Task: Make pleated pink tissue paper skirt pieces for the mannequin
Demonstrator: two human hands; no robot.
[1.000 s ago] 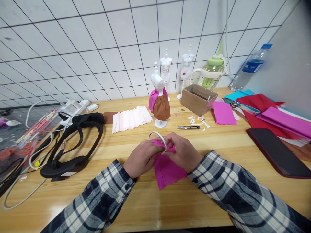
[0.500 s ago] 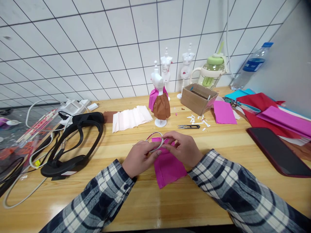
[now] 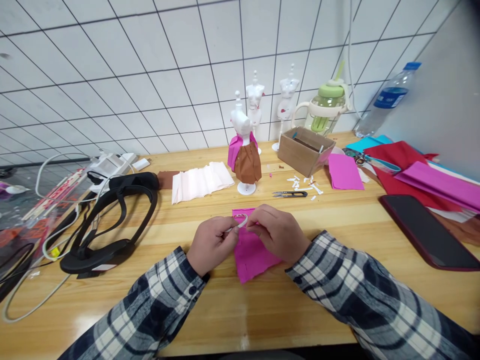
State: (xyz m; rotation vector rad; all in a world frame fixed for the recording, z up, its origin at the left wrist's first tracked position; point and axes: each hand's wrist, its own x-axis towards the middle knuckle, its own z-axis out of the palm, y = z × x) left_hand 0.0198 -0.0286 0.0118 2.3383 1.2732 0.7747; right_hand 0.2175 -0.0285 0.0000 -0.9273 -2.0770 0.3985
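Observation:
A magenta cloth piece (image 3: 253, 257) lies flat on the wooden table between my hands. Above its upper part, my left hand (image 3: 214, 242) is closed on a thin white band (image 3: 243, 220), which curves in a loop. The fingers of my right hand (image 3: 277, 232) are pinched together at the loop's right side, and they hide its end. Beyond my hands stands a small white mannequin (image 3: 240, 120) dressed in magenta and brown cloth. Black thread snips (image 3: 289, 194) lie near small white scraps (image 3: 317, 189).
Pleated pale pink cloth (image 3: 202, 181) and a black headset frame (image 3: 112, 225) are on the left. A cardboard box (image 3: 305, 152) stands at the back. To the right are a phone (image 3: 427, 232), magenta cloth (image 3: 345, 171) and red cloth (image 3: 397, 155).
The band's loop looks smaller and lower, and my fingers have drawn slightly closer to the table. My right hand has shifted a little left. The whole view has moved slightly.

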